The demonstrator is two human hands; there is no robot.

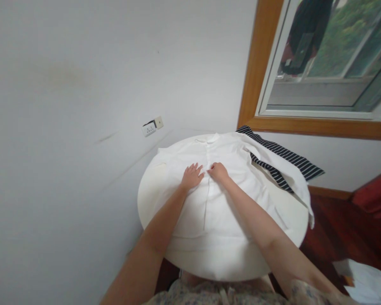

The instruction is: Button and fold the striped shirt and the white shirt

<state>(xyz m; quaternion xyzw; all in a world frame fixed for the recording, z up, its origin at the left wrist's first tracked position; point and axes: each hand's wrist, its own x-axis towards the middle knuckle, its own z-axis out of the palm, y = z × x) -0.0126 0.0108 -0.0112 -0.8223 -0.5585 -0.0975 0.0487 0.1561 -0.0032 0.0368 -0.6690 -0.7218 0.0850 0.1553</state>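
A white shirt (228, 203) lies spread, front up, over a round white table (149, 190), its collar at the far edge. My left hand (192, 176) rests flat on the shirt's chest with the fingers spread, just left of the front placket. My right hand (218, 171) sits right beside it, fingers curled and pinching the fabric at the placket. Both forearms reach across the shirt's lower half.
A black-and-white striped garment (285, 163) lies under the shirt's right side, at the table's far right. A white wall with a socket (152, 126) stands to the left. A wood-framed window (324, 63) is at the upper right. Dark wooden floor (343, 233) lies to the right.
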